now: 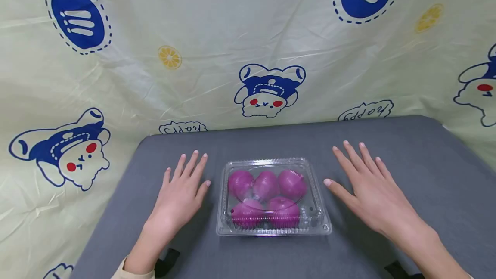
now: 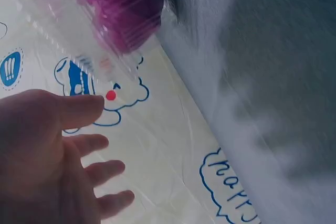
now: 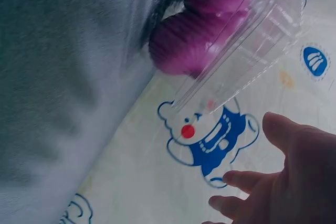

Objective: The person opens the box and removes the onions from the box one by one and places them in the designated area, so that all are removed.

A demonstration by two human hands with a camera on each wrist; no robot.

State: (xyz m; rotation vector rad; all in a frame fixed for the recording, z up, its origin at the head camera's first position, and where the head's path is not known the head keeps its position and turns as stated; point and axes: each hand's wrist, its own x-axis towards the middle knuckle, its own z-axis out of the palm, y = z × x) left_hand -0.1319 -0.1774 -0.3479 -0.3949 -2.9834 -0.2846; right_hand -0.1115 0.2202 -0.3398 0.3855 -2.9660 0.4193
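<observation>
A clear plastic clamshell box [image 1: 271, 229] with its lid down sits on the grey table, holding several round purple-pink items [image 1: 292, 184] that look like onions. To its left, my left hand [image 1: 180, 199] is spread with straight fingers, apart from the box. On the other side my right hand [image 1: 372, 197] is likewise spread, thumb toward the box, without touching it. The left wrist view shows my left hand [image 2: 47, 150] holding nothing, with the box beyond it. In the right wrist view my right hand [image 3: 294, 177] is also bare, below the box.
The grey table [image 1: 271, 257] has its far edge against a pale curtain [image 1: 217, 89] printed with blue cartoon figures. Dark straps [image 1: 167, 262] show near the left wrist and by the right one.
</observation>
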